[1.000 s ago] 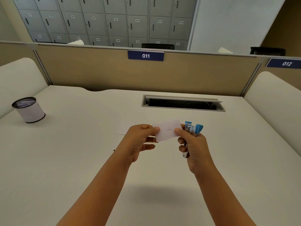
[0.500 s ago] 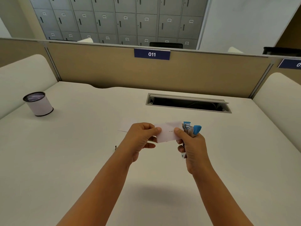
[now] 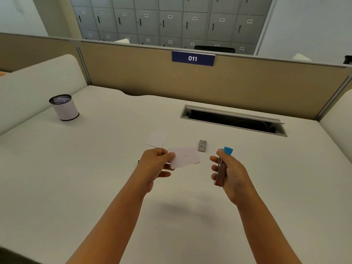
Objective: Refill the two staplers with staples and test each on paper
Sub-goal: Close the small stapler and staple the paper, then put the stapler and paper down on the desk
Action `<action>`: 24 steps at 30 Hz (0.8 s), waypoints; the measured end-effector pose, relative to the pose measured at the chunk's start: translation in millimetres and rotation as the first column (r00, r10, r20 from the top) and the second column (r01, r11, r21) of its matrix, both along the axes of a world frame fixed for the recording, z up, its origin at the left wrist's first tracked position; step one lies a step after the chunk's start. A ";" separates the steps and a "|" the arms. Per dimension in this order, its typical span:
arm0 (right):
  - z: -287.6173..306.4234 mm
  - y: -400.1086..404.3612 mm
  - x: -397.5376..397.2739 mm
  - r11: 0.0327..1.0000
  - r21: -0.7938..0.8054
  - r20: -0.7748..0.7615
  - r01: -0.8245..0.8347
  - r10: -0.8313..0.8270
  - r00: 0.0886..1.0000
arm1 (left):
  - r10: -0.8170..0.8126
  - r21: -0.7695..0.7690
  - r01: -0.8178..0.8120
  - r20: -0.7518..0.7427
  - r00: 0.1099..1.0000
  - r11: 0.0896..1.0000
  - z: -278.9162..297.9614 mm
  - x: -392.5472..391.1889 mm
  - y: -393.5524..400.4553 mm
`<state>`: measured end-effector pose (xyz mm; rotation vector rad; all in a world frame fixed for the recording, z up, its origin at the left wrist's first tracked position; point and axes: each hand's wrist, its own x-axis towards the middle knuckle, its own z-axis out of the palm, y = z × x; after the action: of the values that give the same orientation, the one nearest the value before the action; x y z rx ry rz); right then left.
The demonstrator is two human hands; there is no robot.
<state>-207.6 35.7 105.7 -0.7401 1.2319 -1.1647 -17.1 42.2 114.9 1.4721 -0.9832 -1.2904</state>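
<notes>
My left hand (image 3: 155,164) pinches a small white slip of paper (image 3: 185,156) by its left edge; a staple mark shows near its middle. My right hand (image 3: 228,172) grips a blue and silver stapler (image 3: 222,168), held upright with its blue tip on top, a short gap to the right of the paper. A small grey box of staples (image 3: 202,145) lies on the white desk (image 3: 95,178) just beyond the paper. Another white paper slip (image 3: 158,139) lies flat on the desk behind my left hand. A second stapler is not visible.
A cylindrical white cup with a dark rim (image 3: 64,107) stands at the far left. A grey cable slot (image 3: 234,120) is sunk in the desk at the back right. A tan partition labelled 011 (image 3: 192,58) closes the far edge; padded white dividers flank both sides.
My right hand let go of the paper and moved right with the stapler, so the two hands are apart. The staple box came into view. The camera turned left.
</notes>
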 end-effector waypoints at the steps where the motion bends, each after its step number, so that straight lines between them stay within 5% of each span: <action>1: -2.7 -0.9 -0.8 1.000 0.012 -0.015 -0.010 0.011 1.000 | 0.008 0.010 -0.008 0.006 1.000 1.000 -2.8 0.3 2.2; 14: -16.8 -5.3 16.4 0.971 0.090 -0.145 -0.220 0.231 0.962 | -0.004 0.056 0.003 0.018 1.000 0.998 -8.2 8.6 6.3; 24: -17.2 -13.0 52.7 0.986 0.017 -0.159 -0.164 0.165 0.973 | -0.020 0.025 0.020 0.011 1.000 0.999 -7.3 35.1 -3.4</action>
<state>-154.9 22.7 88.5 -0.9297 1.2783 -0.9818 18.1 38.8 107.6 1.4934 -0.9949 -1.3140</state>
